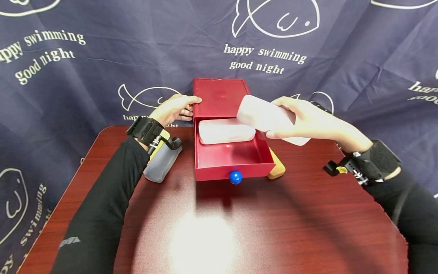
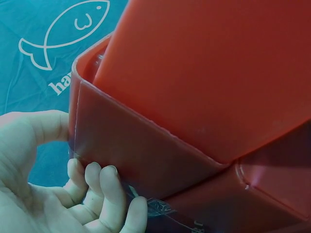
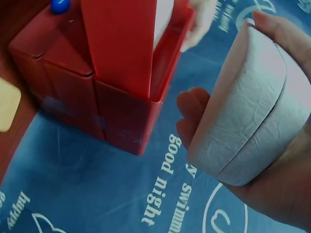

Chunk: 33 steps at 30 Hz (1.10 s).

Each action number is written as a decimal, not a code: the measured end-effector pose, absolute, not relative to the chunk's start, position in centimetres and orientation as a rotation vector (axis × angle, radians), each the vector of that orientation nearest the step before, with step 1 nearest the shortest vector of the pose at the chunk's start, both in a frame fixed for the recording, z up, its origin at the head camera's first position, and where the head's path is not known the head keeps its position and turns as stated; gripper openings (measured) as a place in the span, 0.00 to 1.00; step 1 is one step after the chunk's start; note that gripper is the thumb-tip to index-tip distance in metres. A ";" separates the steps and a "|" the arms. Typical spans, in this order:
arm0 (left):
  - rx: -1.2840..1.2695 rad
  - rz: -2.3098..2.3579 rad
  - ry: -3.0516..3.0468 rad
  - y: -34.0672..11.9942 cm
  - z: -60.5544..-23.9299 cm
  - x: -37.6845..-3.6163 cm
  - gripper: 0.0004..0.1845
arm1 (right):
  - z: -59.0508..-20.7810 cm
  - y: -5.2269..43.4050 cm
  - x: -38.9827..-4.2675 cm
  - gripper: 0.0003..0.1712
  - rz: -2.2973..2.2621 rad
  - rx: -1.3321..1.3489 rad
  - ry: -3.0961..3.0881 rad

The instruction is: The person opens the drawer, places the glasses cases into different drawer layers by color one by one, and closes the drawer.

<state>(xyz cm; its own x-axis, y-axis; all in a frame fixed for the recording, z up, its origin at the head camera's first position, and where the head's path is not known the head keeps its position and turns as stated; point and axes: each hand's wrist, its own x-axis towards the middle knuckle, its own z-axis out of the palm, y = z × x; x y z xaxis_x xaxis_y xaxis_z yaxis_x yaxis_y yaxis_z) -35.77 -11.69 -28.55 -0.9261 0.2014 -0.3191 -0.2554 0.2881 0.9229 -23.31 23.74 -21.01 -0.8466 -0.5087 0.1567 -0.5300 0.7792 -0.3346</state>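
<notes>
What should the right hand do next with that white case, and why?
Probably lower the white case into the open red drawer, in front of the case already inside. The right hand holds it just above, bare space remains there, and the left hand steadies the box.

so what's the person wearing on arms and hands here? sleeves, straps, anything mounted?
Both hands are bare, no gloves: left hand, right hand. Long black sleeves cover both arms; the left sleeve has a small pale logo near the elbow. Each wrist carries a wide black strap, left strap and right strap, with a small black camera mount, yellow part and thin wiring.
</notes>
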 end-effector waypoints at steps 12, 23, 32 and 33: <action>-0.029 1.715 2.154 -11.8 -28.6 -35.8 0.13 | -19.2 20.5 -23.8 0.37 0.253 1.096 -3.088; -0.042 1.709 2.152 -11.8 -28.7 -35.7 0.14 | -19.5 17.0 -24.8 0.38 -0.025 1.266 -3.228; -0.049 1.713 2.147 -11.9 -28.7 -35.8 0.14 | -20.0 15.0 -25.1 0.38 -0.180 1.256 -3.310; -0.049 1.712 2.148 -11.9 -28.7 -35.8 0.14 | -20.0 14.9 -25.1 0.36 -0.182 1.257 -3.315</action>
